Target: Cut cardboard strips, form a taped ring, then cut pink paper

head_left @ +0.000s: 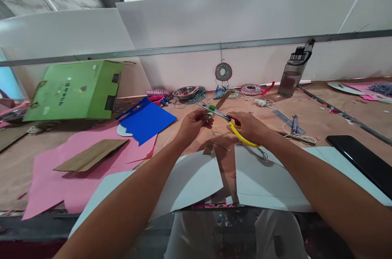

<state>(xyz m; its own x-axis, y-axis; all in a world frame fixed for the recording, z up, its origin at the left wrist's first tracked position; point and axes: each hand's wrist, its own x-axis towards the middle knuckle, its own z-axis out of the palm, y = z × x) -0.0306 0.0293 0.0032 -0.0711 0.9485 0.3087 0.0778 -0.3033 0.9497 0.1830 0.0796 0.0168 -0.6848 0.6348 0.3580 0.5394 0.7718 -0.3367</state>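
My right hand [245,124] is closed around the yellow handles of a pair of scissors [241,134], whose metal blades point left toward my other hand. Pinched in my left hand [196,120] is a small green piece [210,109], right at the scissor blades. Whether the blades are cutting it is too small to tell. Below the hands, a length of twisted cord [220,136] lies curved on the table, and more cord [261,153] rests beneath the scissor handles on white paper [269,181].
A green box [73,91], blue sheet [150,120] and pink paper [76,185] lie left. A metal bowl [185,94] and round woven hanging [223,72] are at the back. A bottle [290,75], clear ruler [288,121] and black phone [361,161] are right.
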